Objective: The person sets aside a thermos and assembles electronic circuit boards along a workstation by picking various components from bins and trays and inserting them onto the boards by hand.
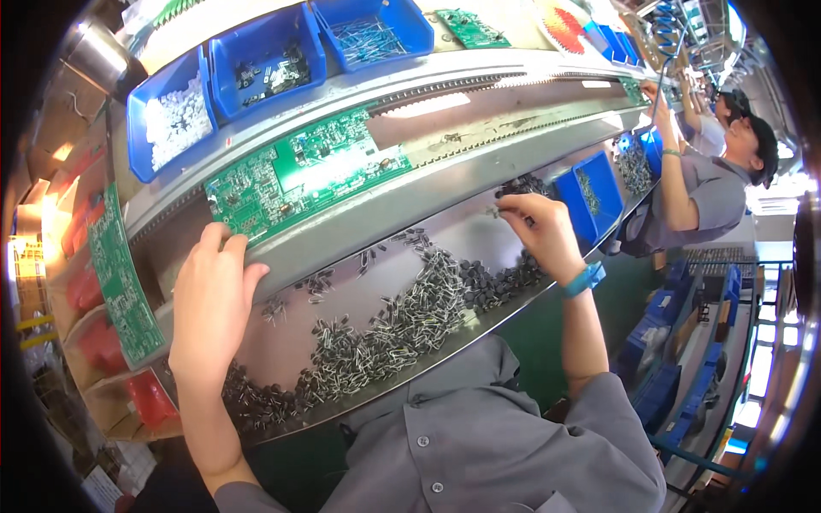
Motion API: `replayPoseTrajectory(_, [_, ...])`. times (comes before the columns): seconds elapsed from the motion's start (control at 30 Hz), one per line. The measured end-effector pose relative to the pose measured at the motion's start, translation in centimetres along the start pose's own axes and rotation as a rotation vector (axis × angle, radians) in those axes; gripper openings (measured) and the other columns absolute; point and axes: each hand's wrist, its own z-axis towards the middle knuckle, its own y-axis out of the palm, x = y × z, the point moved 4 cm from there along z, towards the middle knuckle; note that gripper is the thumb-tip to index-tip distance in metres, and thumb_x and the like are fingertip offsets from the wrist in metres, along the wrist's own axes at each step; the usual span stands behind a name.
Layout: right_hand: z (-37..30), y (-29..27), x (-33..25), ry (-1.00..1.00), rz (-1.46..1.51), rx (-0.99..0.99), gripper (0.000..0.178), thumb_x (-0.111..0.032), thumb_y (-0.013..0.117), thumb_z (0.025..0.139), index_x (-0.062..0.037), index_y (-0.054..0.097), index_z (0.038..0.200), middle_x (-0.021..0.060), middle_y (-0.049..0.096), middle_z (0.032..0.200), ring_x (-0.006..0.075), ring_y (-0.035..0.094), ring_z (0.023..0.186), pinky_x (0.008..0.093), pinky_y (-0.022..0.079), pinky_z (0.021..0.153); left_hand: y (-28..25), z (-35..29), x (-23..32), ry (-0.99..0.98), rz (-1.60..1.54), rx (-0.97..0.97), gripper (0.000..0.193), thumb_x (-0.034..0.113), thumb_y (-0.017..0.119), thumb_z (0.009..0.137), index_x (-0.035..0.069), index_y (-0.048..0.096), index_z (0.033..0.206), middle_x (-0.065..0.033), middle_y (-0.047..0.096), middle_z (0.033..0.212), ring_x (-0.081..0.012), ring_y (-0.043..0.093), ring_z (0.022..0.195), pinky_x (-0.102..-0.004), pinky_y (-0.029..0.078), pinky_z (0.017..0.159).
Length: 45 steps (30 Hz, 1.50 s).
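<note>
A populated green circuit board [321,162] lies in the conveyor track in front of me. My left hand [209,295] is at its near left corner, fingertips against the edge and thumb held apart. To the right, above the metal tray [342,295], my right hand [543,229] pinches a small greenish component [493,211] between thumb and fingertips. Its exact kind is too small to tell. Below the hands, the tray holds a heap of small dark components with wire leads [385,329] and a pile of black round parts [496,284].
Blue bins with white connectors [178,124], black parts [274,73] and blue leaded parts [368,41] line the far side. Another green board [124,278] stands at the left. A blue bin [590,197] sits at the tray's right. A co-worker [705,188] works farther right.
</note>
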Motion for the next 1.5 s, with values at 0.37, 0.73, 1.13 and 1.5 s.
replayPoseTrajectory(0.37, [-1.4, -0.3, 1.8, 0.158, 0.040, -0.052, 0.014, -0.004, 0.067, 0.079, 0.0004, 0.067, 0.092, 0.0092, 0.067, 0.079, 0.0163, 0.062, 0.065, 0.0259, 0.047, 0.058, -0.4, 0.2, 0.0, 0.019, -0.017, 0.023, 0.026, 0.007, 0.069, 0.075, -0.006, 0.061, 0.096, -0.0172, 0.057, 0.101, -0.0375, 0.058, 0.087, -0.0434, 0.046, 0.076])
replayPoseTrajectory(0.73, [-0.2, 2.3, 1.0, -0.032, -0.211, 0.037, 0.013, -0.004, 0.066, 0.074, -0.0067, 0.068, 0.086, 0.0122, 0.055, 0.072, 0.0311, 0.057, 0.067, 0.0380, 0.044, 0.060, 0.6, -0.5, -0.1, 0.031, 0.018, -0.025, 0.025, 0.014, 0.071, 0.074, -0.003, 0.060, 0.090, -0.0191, 0.055, 0.100, -0.0354, 0.059, 0.091, -0.0422, 0.049, 0.079])
replayPoseTrajectory(1.13, [0.9, -0.6, -4.0, 0.151, 0.213, -0.009, 0.018, 0.007, 0.061, 0.077, 0.0030, 0.064, 0.094, 0.0056, 0.063, 0.076, 0.0097, 0.059, 0.071, 0.0233, 0.045, 0.063, 0.8, -0.7, 0.1, 0.020, 0.079, -0.038, 0.025, 0.015, 0.069, 0.077, -0.006, 0.060, 0.088, -0.0176, 0.054, 0.097, -0.0311, 0.058, 0.089, -0.0394, 0.050, 0.077])
replayPoseTrajectory(1.5, [10.1, 4.7, -10.6, -0.482, 0.083, -0.104, 0.016, 0.004, 0.065, 0.074, -0.0045, 0.067, 0.087, 0.0069, 0.065, 0.086, 0.0239, 0.060, 0.080, 0.0330, 0.045, 0.074, 1.0, -0.3, 0.0, 0.020, 0.081, -0.050, 0.026, 0.014, 0.069, 0.077, -0.006, 0.060, 0.091, -0.0179, 0.054, 0.098, -0.0307, 0.058, 0.090, -0.0395, 0.050, 0.077])
